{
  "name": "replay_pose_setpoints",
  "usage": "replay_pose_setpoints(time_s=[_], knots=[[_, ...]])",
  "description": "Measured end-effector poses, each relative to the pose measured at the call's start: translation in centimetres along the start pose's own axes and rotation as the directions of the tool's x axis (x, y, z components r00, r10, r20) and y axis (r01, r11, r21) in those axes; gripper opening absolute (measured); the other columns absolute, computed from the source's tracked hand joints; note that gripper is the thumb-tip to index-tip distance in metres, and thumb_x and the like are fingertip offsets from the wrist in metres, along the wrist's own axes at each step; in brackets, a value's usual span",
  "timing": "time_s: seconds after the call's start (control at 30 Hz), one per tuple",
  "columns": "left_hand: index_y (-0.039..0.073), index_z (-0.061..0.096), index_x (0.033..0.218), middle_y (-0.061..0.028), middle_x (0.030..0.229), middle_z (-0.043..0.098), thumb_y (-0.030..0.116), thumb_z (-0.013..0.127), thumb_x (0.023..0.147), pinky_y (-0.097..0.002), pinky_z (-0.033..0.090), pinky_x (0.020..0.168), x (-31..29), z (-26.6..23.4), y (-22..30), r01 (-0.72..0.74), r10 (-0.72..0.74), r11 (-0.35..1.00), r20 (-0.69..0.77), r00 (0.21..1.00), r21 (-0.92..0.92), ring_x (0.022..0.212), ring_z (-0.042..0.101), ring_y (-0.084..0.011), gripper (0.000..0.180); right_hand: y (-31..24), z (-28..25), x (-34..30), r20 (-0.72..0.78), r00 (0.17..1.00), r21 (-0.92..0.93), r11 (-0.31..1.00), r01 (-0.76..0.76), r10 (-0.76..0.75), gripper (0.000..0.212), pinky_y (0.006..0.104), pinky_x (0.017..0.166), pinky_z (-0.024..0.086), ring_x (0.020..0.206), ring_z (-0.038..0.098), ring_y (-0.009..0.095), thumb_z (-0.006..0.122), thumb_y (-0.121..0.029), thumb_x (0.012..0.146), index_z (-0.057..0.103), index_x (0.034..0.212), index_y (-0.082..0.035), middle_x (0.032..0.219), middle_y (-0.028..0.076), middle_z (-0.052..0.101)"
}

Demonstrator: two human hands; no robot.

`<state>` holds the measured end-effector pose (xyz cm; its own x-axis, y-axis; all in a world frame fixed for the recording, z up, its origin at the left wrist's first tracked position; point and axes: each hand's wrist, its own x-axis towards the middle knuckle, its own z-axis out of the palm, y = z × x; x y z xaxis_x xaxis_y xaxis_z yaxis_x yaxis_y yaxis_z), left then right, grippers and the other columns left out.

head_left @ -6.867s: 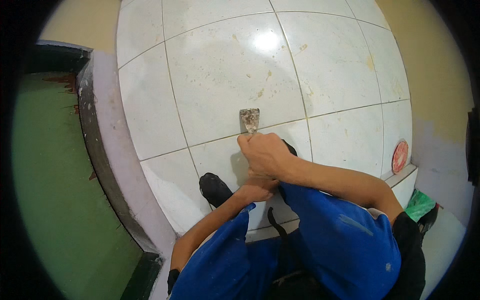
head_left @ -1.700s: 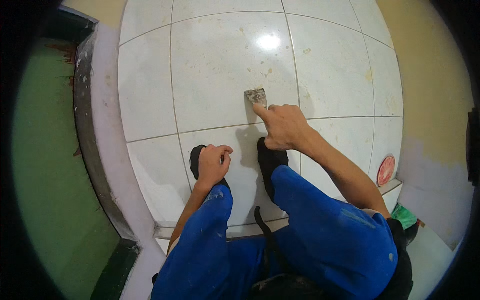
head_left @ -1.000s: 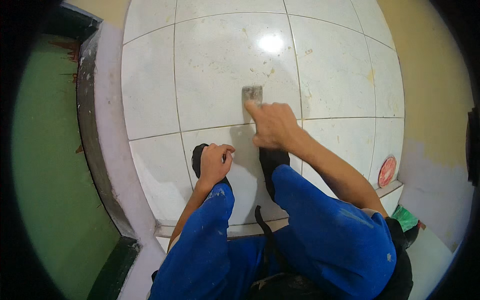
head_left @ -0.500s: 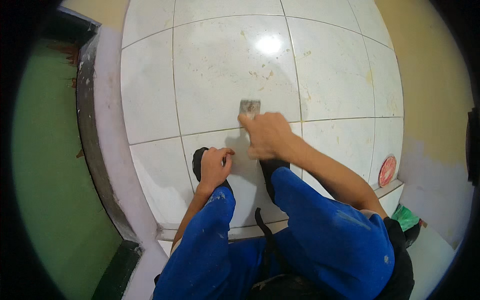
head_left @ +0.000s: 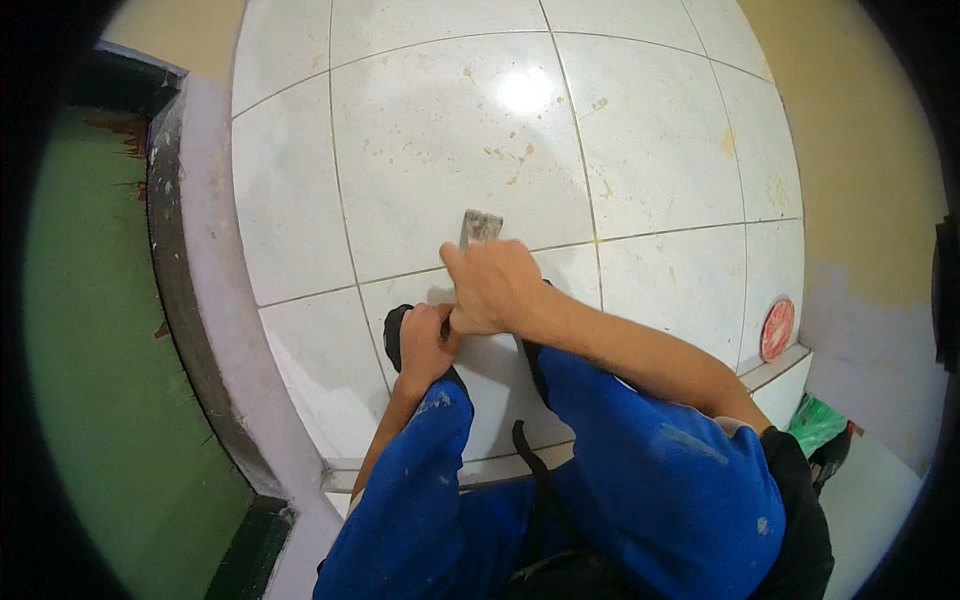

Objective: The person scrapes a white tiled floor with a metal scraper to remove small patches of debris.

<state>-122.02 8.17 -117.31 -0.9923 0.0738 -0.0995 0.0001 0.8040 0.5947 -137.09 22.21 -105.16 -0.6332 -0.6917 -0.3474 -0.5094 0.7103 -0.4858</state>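
Observation:
My right hand point(head_left: 495, 285) is closed around a putty knife point(head_left: 483, 226), its handle hidden under the fingers. The knife's wide, stained grey blade points away from me, over the white tiled floor point(head_left: 430, 130). My left hand point(head_left: 424, 345) is low beside my black-clad left foot point(head_left: 397, 335), with curled fingers. Its fingertips go behind my right hand, so I cannot make out what they hold, if anything. Yellowish specks and flakes point(head_left: 515, 155) dot the tile beyond the blade.
A red round disc point(head_left: 776, 330) leans near the right wall point(head_left: 850, 190), above a step edge point(head_left: 775, 368). Past that lies a green plastic bag point(head_left: 815, 425). A green door point(head_left: 110, 330) and a lilac-painted strip of wall point(head_left: 212, 220) run along the left.
My right hand has drawn the putty knife to the left and slightly toward me. It now overlaps the fingertips of my left hand, which has shifted little.

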Motion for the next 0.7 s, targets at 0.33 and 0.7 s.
replay_pose_setpoints(time_s=[0.33, 0.7], knots=[[0.009, 0.071, 0.092, -0.0097, 0.079, 0.063, 0.013, 0.070, 0.079, -0.0458, 0.041, 0.071, -1.0, 1.6, -1.5, -0.005, -0.002, 0.995, -0.074, 0.997, -0.095, 0.079, 0.058, -0.0327, 0.013, 0.0, 0.6, 0.6, -0.030, 0.997, 0.057, 0.995, 0.079, -0.077, 0.040, 0.0463, 0.054, 0.053, 0.062, 0.068, 0.037, 0.074, -0.026, 0.063, 0.058, 0.090, -0.001, 0.067, 0.018, 0.066], [0.010, 0.074, 0.095, -0.0070, 0.078, 0.066, 0.011, 0.067, 0.084, -0.0414, 0.043, 0.077, 0.1, 0.2, 0.5, 0.083, -0.085, 0.993, -0.018, 0.996, -0.080, 0.080, 0.060, -0.0280, 0.013, 1.7, 0.0, 0.7, -0.078, 0.996, 0.035, 0.999, -0.028, 0.030, 0.040, 0.0454, 0.057, 0.055, 0.065, 0.069, 0.038, 0.072, -0.026, 0.064, 0.057, 0.090, 0.000, 0.068, 0.019, 0.066]])
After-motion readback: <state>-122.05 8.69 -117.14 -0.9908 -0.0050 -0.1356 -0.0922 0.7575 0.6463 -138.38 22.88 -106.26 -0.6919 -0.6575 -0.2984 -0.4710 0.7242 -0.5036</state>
